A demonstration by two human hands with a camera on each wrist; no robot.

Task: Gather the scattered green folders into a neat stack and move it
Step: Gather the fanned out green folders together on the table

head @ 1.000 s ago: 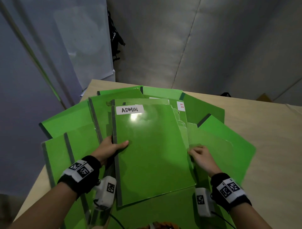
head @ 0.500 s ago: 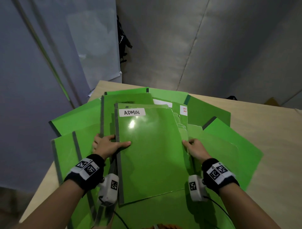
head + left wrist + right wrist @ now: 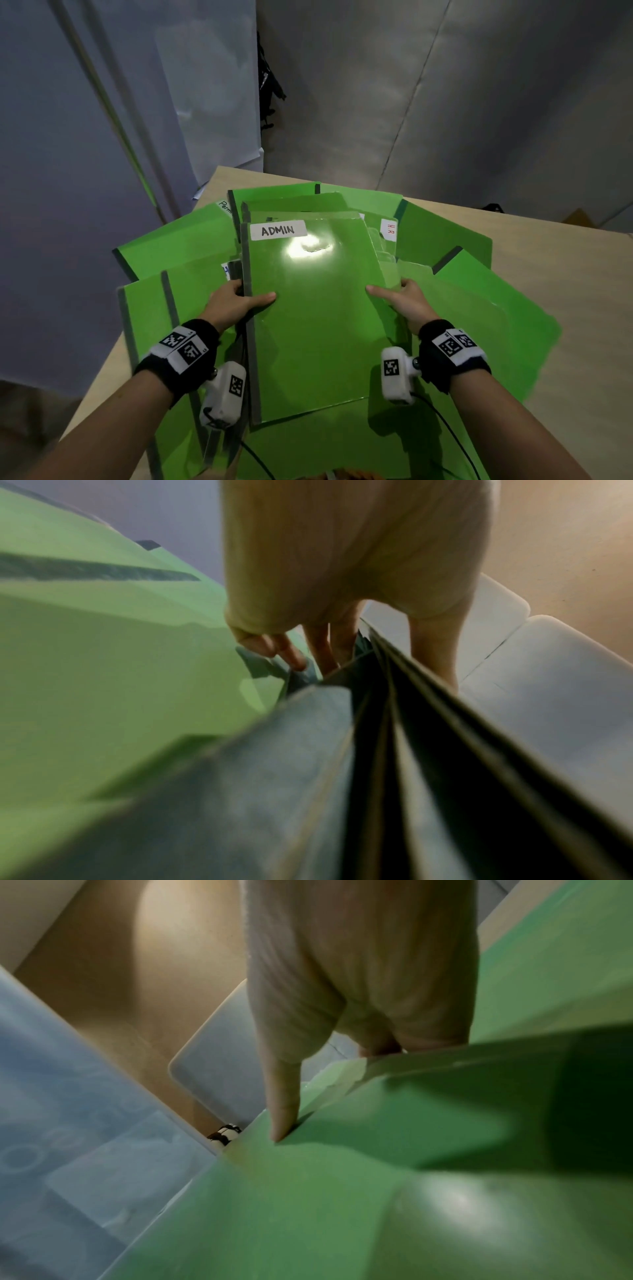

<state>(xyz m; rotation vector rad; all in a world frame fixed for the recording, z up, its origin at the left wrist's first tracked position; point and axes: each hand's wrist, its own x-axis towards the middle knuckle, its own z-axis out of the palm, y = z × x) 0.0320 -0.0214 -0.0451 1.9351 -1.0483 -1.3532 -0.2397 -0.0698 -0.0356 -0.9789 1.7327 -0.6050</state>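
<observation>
Since a moment ago both hands have closed in on a bundle at the middle of the pile. The left hand (image 3: 236,303) now grips its dark spine edge at 9 o'clock, thumb on top and fingers tucked beneath, and the right hand (image 3: 404,301), earlier flat out at 3 o'clock, now pinches the open edge with its thumb on the cover. The top folder (image 3: 315,318) looks raised off the fanned green folders (image 3: 479,308) that lie spread on the table (image 3: 565,274). I judge that a first stack is being squared up, with most folders yet to be gathered. Readable writing: "ADMIN" (image 3: 278,230) on the top folder, red "H.R" (image 3: 389,231) at 1 o'clock, and a cut-off "Perm" (image 3: 224,208) at 11 o'clock.
</observation>
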